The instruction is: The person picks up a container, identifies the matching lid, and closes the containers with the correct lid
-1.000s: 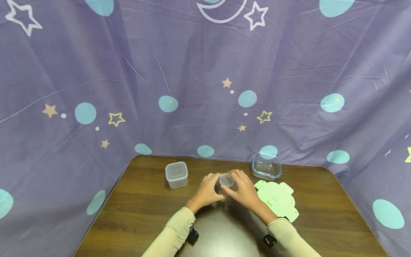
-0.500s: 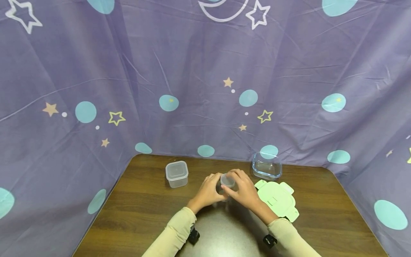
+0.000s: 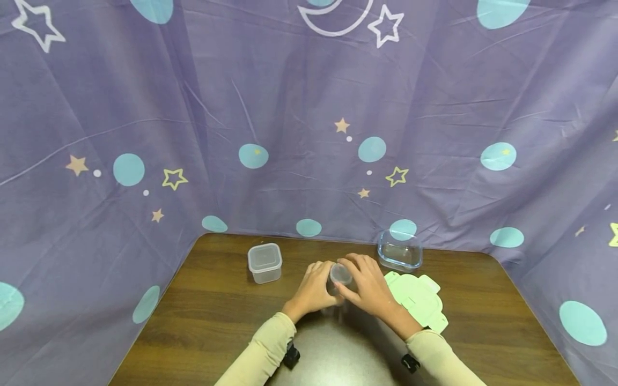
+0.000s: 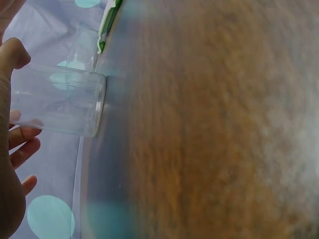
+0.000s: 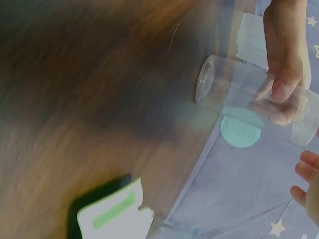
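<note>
A clear cylindrical jar (image 4: 60, 102) with a translucent round lid (image 3: 340, 273) is between the two hands at the middle of the table. My left hand (image 3: 313, 289) grips the jar's side, its thumb in front and fingers behind. My right hand (image 3: 369, 284) holds the lid at the rim, thumb near and fingers on the far side. In the right wrist view the jar's round base (image 5: 205, 79) shows near the tabletop; whether it touches cannot be told. Part of the lid is hidden by the right fingers.
A lidded square plastic container (image 3: 265, 262) stands at the back left. At the back right is a clear glass container (image 3: 400, 252). A light-green lid with side flaps (image 3: 417, 296) lies beside the right forearm. A patterned purple curtain (image 3: 299, 96) hangs behind the wooden table (image 3: 207, 316).
The jar's lid and the right hand have shifted very slightly. Both hands keep their hold, and the other things stay where they were.
</note>
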{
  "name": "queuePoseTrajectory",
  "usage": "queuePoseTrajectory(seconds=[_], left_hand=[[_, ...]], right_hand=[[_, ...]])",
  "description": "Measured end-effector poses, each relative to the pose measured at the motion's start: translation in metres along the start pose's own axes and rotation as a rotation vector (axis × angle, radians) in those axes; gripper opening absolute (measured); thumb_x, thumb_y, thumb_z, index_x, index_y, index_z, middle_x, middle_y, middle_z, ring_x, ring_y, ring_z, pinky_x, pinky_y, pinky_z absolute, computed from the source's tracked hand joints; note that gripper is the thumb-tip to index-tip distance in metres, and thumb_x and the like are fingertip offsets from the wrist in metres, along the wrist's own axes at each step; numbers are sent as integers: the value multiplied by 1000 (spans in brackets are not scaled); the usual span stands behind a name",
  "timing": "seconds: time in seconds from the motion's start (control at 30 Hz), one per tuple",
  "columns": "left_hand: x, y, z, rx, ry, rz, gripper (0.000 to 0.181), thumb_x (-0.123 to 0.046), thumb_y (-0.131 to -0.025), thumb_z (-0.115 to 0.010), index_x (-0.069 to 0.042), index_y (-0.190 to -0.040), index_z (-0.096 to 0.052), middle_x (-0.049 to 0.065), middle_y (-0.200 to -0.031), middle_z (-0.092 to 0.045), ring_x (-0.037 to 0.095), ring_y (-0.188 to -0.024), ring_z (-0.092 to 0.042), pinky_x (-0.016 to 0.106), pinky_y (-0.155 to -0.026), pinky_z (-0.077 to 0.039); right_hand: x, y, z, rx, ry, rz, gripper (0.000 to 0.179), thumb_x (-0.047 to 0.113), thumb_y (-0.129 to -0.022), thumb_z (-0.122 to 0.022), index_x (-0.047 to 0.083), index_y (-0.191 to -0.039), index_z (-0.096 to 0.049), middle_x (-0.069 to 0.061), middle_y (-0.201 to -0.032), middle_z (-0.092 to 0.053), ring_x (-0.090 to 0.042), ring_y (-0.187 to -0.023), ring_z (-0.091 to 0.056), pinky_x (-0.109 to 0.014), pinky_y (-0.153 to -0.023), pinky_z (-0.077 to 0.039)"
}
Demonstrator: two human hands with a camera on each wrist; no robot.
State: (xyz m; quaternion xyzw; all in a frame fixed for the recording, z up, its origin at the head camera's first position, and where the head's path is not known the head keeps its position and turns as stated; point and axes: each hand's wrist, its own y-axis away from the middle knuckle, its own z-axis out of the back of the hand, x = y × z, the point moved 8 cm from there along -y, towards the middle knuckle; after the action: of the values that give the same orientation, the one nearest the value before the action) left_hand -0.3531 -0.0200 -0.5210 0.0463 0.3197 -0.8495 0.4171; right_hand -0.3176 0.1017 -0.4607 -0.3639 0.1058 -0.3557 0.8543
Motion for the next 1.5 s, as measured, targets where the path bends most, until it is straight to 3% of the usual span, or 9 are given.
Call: queuePoseTrajectory(seconds=[0.2, 0.37, 0.67, 0.93, 1.07, 1.3, 1.5], left_hand=[[-1, 0, -2, -2, -72, -19, 63, -51, -73, -79, -16, -120, -57, -5, -106, -61, 14, -98, -54, 43, -106, -44], [1, 0, 2, -22, -76, -25, 62, -53, -74, -77, -17, -120, -57, -5, -106, -61, 14, -97, -53, 44, -106, -44], [9, -1, 19, -102, -101, -32, 62, -50, -70, -83, -15, -115, -60, -2, -104, -62, 19, -98, -55, 45, -102, -44], [25, -7, 36, -77, -110, 29, 64, -50, -72, -85, -13, -117, -60, 1, -108, -64, 23, -104, -56, 45, -103, -43], [31, -8, 45, -104, -107, 33, 66, -48, -69, -89, -12, -116, -61, 1, -108, -66, 24, -103, -58, 47, -102, -44], [43, -8, 58, -136, -109, 35, 66, -46, -67, -90, -11, -115, -62, 2, -106, -67, 25, -101, -58, 47, -98, -44], [51, -4, 66, -163, -91, 35, 66, -45, -67, -90, -10, -114, -62, 5, -105, -67, 27, -98, -57, 48, -92, -44]], right_hand=[[-7, 1, 7, 16, 37, 10, 55, 52, -93, -64, 13, -132, -63, -12, -124, -61, -31, -112, -57, -50, -97, -48], [-17, 4, 15, 32, 46, -1, 55, 51, -94, -62, 13, -134, -61, -11, -124, -60, -31, -111, -57, -51, -94, -49], [-37, 21, 33, 45, 63, -15, 53, 45, -91, -69, 10, -131, -64, -12, -119, -61, -31, -105, -58, -50, -87, -48], [-63, 38, 48, 56, 91, -62, 50, 41, -91, -71, 10, -129, -64, -15, -118, -63, -34, -103, -60, -51, -82, -49], [-77, 44, 56, 50, 112, -80, 50, 35, -86, -76, 10, -128, -65, -14, -114, -63, -33, -98, -59, -49, -77, -48], [-102, 55, 69, 71, 143, -168, 50, 31, -85, -77, 8, -127, -64, -17, -113, -63, -36, -99, -58, -54, -84, -48], [-116, 63, 77, 49, 174, -184, 50, 27, -82, -78, 6, -125, -65, -17, -109, -63, -35, -93, -57, -53, -79, -47]])
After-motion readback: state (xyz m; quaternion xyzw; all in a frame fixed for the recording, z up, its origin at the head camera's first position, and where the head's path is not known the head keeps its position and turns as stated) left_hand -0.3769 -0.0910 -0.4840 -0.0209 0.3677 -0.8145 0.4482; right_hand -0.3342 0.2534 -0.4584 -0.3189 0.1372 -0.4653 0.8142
